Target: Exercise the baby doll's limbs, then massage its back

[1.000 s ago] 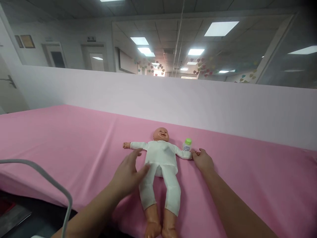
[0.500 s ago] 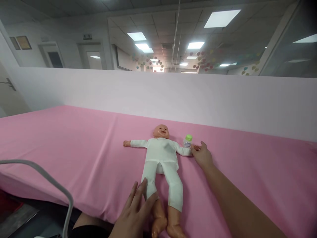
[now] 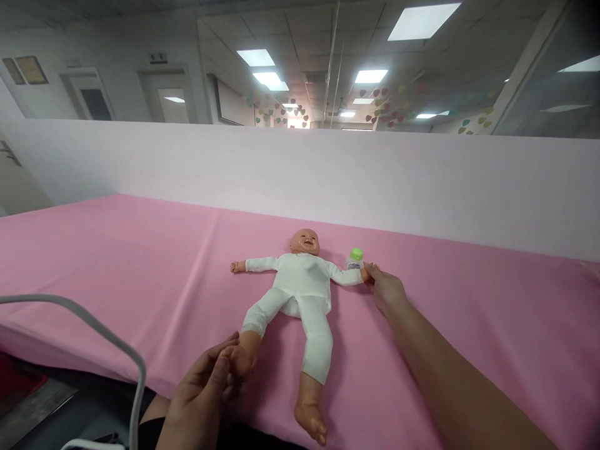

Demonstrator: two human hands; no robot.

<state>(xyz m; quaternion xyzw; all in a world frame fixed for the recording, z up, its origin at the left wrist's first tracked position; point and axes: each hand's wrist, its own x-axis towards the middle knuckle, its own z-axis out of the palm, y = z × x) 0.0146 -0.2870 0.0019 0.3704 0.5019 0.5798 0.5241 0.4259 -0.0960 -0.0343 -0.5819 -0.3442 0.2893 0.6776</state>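
A grey cable (image 3: 117,340) loops at the near edge, left of the baby doll (image 3: 300,287), which lies face up on the pink sheet (image 3: 117,250), head toward the white partition (image 3: 281,169) and legs toward the viewer. The left hand (image 3: 206,381) grips the doll's foot, fingers (image 3: 225,365) closed round it, the leg splayed out to the left of the body. Across the doll's long axis, the right hand (image 3: 387,290) pinches the doll's outstretched hand, fingers narrowed on it. A small green-capped bottle (image 3: 355,259) stands just beside that hand, beyond the doll's sleeve.
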